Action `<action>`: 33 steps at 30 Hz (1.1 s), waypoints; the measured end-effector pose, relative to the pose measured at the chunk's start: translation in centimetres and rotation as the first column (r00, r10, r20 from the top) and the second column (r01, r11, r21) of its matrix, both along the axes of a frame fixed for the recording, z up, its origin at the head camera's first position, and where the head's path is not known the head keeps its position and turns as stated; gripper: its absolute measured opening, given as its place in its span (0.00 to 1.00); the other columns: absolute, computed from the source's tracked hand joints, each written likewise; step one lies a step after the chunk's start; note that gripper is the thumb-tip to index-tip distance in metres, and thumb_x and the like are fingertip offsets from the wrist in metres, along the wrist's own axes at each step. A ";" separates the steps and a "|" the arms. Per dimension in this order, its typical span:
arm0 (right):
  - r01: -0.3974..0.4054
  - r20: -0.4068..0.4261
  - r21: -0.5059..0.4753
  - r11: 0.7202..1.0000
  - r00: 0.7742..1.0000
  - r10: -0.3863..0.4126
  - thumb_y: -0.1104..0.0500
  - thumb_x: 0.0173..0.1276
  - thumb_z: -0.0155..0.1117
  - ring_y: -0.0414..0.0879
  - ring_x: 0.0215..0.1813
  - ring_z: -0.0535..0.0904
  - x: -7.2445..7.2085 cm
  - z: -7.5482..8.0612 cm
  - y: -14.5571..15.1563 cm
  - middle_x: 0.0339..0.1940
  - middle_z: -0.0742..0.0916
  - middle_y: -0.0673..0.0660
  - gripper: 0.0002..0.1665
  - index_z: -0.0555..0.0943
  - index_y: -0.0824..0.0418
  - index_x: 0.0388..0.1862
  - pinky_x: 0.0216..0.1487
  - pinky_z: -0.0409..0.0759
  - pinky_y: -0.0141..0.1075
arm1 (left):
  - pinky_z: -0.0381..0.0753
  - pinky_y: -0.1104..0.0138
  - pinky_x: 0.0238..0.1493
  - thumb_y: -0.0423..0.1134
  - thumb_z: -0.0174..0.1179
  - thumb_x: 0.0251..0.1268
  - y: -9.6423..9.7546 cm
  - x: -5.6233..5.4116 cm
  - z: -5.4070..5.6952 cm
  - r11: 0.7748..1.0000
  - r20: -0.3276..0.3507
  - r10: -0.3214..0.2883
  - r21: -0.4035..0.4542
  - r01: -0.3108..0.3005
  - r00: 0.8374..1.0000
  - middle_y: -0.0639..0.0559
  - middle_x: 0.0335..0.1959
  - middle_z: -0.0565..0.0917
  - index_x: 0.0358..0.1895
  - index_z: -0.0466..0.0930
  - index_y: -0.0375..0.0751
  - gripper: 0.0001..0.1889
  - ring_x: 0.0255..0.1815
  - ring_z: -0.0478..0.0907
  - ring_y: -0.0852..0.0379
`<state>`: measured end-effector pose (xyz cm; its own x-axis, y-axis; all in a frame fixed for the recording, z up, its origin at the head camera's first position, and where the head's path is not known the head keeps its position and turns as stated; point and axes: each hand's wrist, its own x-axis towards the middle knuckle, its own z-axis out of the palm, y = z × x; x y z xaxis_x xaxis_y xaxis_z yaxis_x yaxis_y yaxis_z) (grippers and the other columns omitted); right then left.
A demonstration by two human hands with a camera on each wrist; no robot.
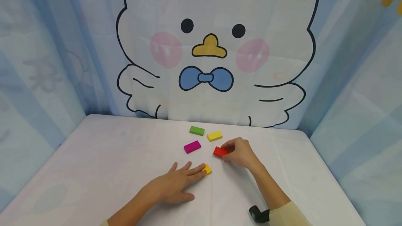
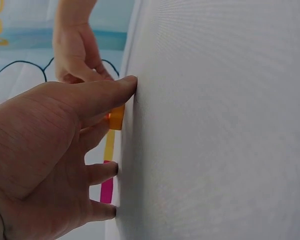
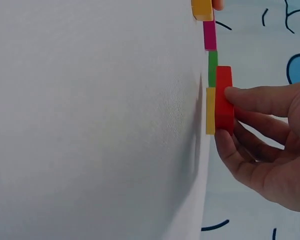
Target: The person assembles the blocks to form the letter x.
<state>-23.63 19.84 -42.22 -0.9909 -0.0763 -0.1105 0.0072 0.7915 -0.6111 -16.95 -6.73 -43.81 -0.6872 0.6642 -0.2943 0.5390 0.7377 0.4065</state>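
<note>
My right hand [image 1: 240,152] pinches a red block [image 3: 224,100] between thumb and fingers. In the right wrist view the red block appears lifted slightly off the table. My left hand [image 1: 176,186] lies with its fingers spread and straight. Its index and middle fingers rest at an orange-yellow block [image 1: 207,169], covering part of it. Farther back on the table lie a magenta block [image 1: 192,147], a green block [image 1: 196,130] and a yellow block [image 1: 214,136], apart from one another.
A white table [image 1: 78,170] spreads under both hands. At its back hangs a curtain [image 1: 205,107] with a cartoon bird, and more curtain closes both sides. A black object [image 1: 259,215] shows beside the right sleeve at the near edge.
</note>
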 end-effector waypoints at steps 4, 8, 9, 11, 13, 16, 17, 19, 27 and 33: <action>0.002 -0.002 -0.006 1.000 1.000 -0.002 0.64 0.59 0.79 0.47 0.47 0.81 0.7 0.3 0.3 0.42 0.90 0.51 0.19 0.90 0.57 0.51 0.51 0.85 0.42 | 0.47 0.29 0.79 0.54 0.66 0.70 0.0 -0.1 -0.2 1.000 0.003 0.004 -0.001 -0.004 1.000 0.71 0.86 0.50 0.83 0.54 0.70 0.42 0.86 0.51 0.39; 0.012 -0.009 -0.008 1.000 1.000 -0.013 0.64 0.59 0.79 0.47 0.47 0.81 1.2 0.3 0.5 0.41 0.90 0.51 0.19 0.90 0.57 0.51 0.51 0.84 0.42 | 0.46 0.29 0.79 0.54 0.66 0.70 0.0 -0.1 -0.3 1.000 0.007 0.009 0.000 -0.009 1.000 0.71 0.86 0.50 0.83 0.54 0.70 0.42 0.86 0.51 0.40; 0.012 -0.011 -0.010 1.000 1.000 -0.012 0.64 0.59 0.79 0.47 0.47 0.81 1.3 0.3 0.6 0.41 0.90 0.51 0.19 0.90 0.57 0.50 0.51 0.84 0.42 | 0.46 0.29 0.79 0.54 0.66 0.70 0.0 -0.1 -0.3 1.000 0.006 0.008 0.000 -0.008 1.000 0.71 0.86 0.50 0.83 0.54 0.70 0.42 0.86 0.51 0.40; 0.021 -0.006 -0.015 1.000 1.000 -0.021 0.65 0.60 0.79 0.47 0.46 0.81 1.6 0.3 0.6 0.41 0.90 0.51 0.18 0.90 0.57 0.50 0.51 0.84 0.41 | 0.46 0.29 0.79 0.54 0.66 0.71 0.0 -0.1 -0.3 1.000 0.004 0.005 0.002 -0.005 1.000 0.71 0.86 0.50 0.83 0.53 0.70 0.42 0.86 0.51 0.40; 0.029 0.000 -0.022 0.999 1.000 -0.029 0.65 0.59 0.79 0.47 0.46 0.81 1.8 0.2 0.7 0.40 0.89 0.51 0.18 0.90 0.57 0.50 0.50 0.84 0.41 | 0.46 0.30 0.79 0.54 0.66 0.71 0.0 -0.1 -0.3 1.000 -0.002 0.000 0.003 0.000 1.000 0.71 0.86 0.50 0.84 0.53 0.70 0.42 0.86 0.50 0.40; 0.038 0.006 -0.026 0.999 0.999 -0.038 0.65 0.59 0.79 0.47 0.46 0.81 2.3 0.2 0.8 0.40 0.89 0.51 0.19 0.90 0.56 0.50 0.50 0.85 0.41 | 0.46 0.30 0.79 0.54 0.65 0.71 -0.1 0.0 -0.3 1.000 -0.005 -0.003 0.004 0.003 1.000 0.71 0.86 0.49 0.83 0.53 0.70 0.42 0.86 0.50 0.40; 0.039 0.007 -0.027 0.999 0.999 -0.038 0.65 0.59 0.79 0.46 0.46 0.81 2.4 0.3 0.8 0.40 0.89 0.51 0.19 0.90 0.56 0.50 0.50 0.85 0.41 | 0.46 0.30 0.79 0.54 0.65 0.71 -0.1 0.0 -0.3 1.000 -0.005 -0.003 0.005 0.003 1.000 0.71 0.86 0.49 0.83 0.53 0.70 0.42 0.86 0.50 0.40; 0.036 0.005 -0.022 0.999 0.999 -0.036 0.64 0.59 0.79 0.47 0.46 0.81 2.7 0.3 0.8 0.40 0.89 0.51 0.19 0.90 0.56 0.50 0.49 0.85 0.41 | 0.46 0.30 0.79 0.54 0.65 0.71 -0.1 0.0 -0.3 1.000 -0.007 -0.003 0.005 0.003 1.000 0.71 0.86 0.49 0.83 0.53 0.70 0.42 0.86 0.51 0.40; 0.018 0.006 -0.011 1.000 1.000 -0.018 0.66 0.58 0.79 0.45 0.44 0.81 4.0 0.7 0.9 0.39 0.89 0.50 0.18 0.90 0.56 0.48 0.46 0.84 0.38 | 0.46 0.30 0.80 0.55 0.66 0.71 0.0 -0.1 -0.3 1.000 -0.008 0.002 -0.011 -0.002 1.000 0.72 0.86 0.49 0.83 0.53 0.71 0.42 0.87 0.50 0.41; -0.008 0.039 0.006 1.000 0.999 0.008 0.67 0.56 0.80 0.44 0.42 0.80 4.8 0.7 0.8 0.37 0.88 0.49 0.19 0.91 0.54 0.47 0.45 0.83 0.37 | 0.46 0.30 0.79 0.55 0.66 0.70 -0.1 -0.2 -0.3 1.000 -0.001 0.004 -0.012 -0.005 1.000 0.72 0.86 0.49 0.83 0.54 0.71 0.42 0.87 0.50 0.41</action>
